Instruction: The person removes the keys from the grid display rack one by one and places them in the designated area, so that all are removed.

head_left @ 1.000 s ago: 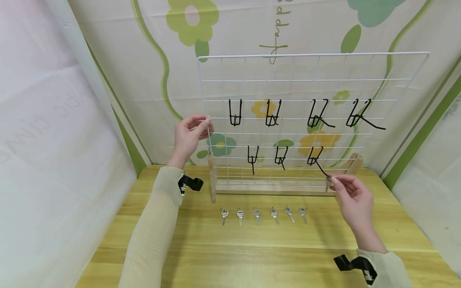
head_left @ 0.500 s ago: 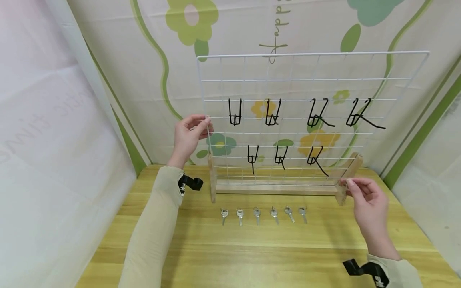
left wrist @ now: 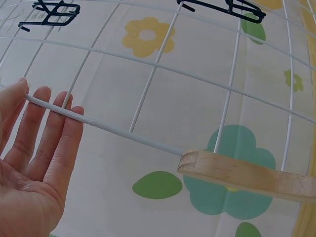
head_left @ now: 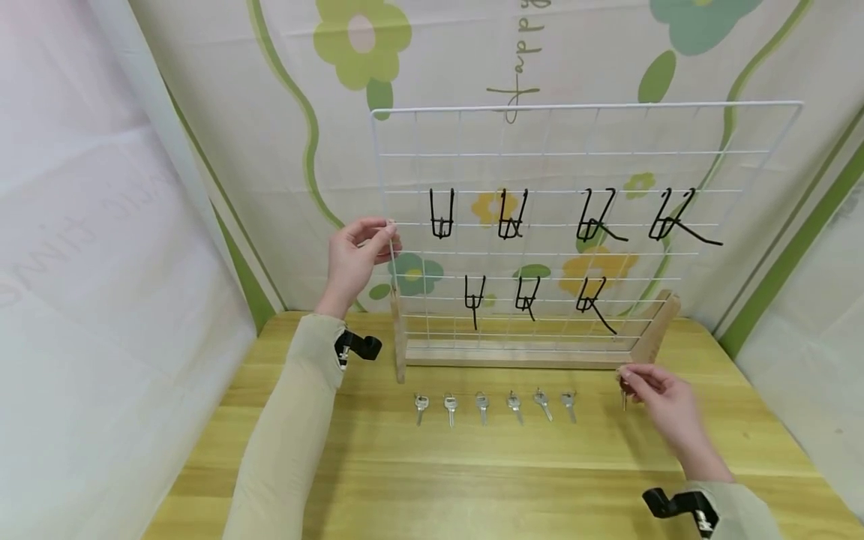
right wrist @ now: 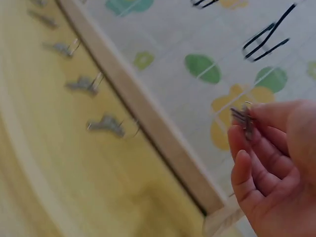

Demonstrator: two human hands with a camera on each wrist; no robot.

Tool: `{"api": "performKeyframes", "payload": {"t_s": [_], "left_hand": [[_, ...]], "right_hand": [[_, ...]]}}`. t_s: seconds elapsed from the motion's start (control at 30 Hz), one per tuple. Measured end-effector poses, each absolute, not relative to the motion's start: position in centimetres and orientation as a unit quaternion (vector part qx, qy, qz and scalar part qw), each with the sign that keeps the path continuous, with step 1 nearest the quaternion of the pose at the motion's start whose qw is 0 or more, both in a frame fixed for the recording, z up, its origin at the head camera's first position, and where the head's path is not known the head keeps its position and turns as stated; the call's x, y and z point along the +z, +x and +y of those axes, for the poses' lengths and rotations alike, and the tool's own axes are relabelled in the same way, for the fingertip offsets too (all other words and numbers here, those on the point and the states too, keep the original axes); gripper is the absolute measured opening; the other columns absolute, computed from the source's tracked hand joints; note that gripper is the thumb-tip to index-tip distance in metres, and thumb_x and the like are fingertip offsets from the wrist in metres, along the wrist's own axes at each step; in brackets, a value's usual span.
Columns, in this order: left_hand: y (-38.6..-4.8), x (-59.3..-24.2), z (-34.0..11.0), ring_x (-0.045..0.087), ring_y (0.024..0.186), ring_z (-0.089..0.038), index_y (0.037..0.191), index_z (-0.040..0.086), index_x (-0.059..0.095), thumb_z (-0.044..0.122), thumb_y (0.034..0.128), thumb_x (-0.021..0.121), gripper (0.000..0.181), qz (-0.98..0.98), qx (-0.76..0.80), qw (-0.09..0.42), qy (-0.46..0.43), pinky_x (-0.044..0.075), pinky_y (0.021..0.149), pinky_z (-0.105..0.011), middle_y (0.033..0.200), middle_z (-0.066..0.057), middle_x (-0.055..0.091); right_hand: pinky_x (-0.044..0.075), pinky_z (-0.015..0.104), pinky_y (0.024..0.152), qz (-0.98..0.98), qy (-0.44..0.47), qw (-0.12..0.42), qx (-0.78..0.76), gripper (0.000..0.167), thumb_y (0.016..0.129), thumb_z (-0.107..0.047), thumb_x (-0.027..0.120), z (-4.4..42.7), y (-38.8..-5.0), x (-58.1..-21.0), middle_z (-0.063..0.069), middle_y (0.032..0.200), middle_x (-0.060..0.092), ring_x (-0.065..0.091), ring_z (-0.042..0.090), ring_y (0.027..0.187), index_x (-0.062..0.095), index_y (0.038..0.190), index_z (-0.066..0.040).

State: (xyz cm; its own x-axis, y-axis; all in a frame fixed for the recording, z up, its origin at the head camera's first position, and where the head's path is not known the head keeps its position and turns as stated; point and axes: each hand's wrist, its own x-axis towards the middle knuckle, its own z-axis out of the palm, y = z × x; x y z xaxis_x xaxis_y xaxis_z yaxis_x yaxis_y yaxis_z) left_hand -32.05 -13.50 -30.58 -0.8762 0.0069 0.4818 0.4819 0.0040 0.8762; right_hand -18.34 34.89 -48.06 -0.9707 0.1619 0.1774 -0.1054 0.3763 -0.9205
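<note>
My left hand (head_left: pixel 355 259) pinches the left edge wire of the white grid rack (head_left: pixel 587 105), with thumb and fingers either side of it in the left wrist view. In my right hand (head_left: pixel 664 405) a silver key (head_left: pixel 624 399) with a small ring is held between thumb and fingertips, low over the table by the rack's right foot. The right wrist view shows this key (right wrist: pixel 242 118) too, slightly blurred. On the table before the rack lies a row of several silver keys (head_left: pixel 482 409), each with a ring. My right hand is apart from them.
Black hooks hang on the grid in two rows, the upper ones like this double-pronged hook (head_left: pixel 664 216), the lower right hook (head_left: pixel 594 300) angled outward. A wooden base (head_left: pixel 513 358) carries the rack on the wooden table (head_left: pixel 472 480). Patterned cloth (head_left: pixel 216 67) stands behind.
My right hand has drawn back from the tip of the lower right hook, first rightward, then down toward the table, with the key in its fingers. My left hand stays on the rack edge.
</note>
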Motion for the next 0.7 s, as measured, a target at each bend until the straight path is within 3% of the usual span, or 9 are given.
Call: {"api": "performKeyframes", "payload": {"t_s": [0.17, 0.37, 0.7], "left_hand": [[-32.3, -30.2, -13.3, 0.074, 0.089, -0.032, 0.111, 0.008, 0.073, 0.027, 0.0967, 0.074, 0.024, -0.686, -0.681, 0.182, -0.182, 0.063, 0.079, -0.038, 0.101, -0.016, 0.072], [-32.5, -30.0, -13.2, 0.074, 0.088, -0.031, 0.111, 0.008, 0.073, 0.026, 0.0964, 0.074, 0.023, -0.682, -0.685, 0.180, -0.183, 0.063, 0.078, -0.038, 0.100, -0.017, 0.072], [-32.3, -30.3, -13.4, 0.075, 0.086, -0.027, 0.110, 0.008, 0.073, 0.025, 0.0965, 0.075, 0.022, -0.681, -0.687, 0.179, -0.181, 0.063, 0.078, -0.037, 0.100, -0.017, 0.073]], "right_hand": [[0.056, 0.020, 0.069, -0.896, 0.022, 0.078, 0.436, 0.032, 0.104, -0.027, 0.065, 35.2, -19.7, -50.3, 0.010, 0.103, 0.073, 0.065, 0.002, 0.086, 0.069, 0.116, 0.002], [0.053, 0.022, 0.068, -0.923, 0.069, 0.100, 0.365, 0.014, 0.101, -0.018, 0.069, 34.8, -20.5, -51.9, 0.005, 0.096, 0.073, 0.064, 0.009, 0.082, 0.075, 0.105, -0.006], [0.054, 0.030, 0.071, -0.931, 0.044, 0.086, 0.353, 0.019, 0.102, -0.024, 0.068, 34.1, -20.7, -52.1, 0.004, 0.096, 0.073, 0.066, 0.019, 0.085, 0.075, 0.105, -0.007]]}}
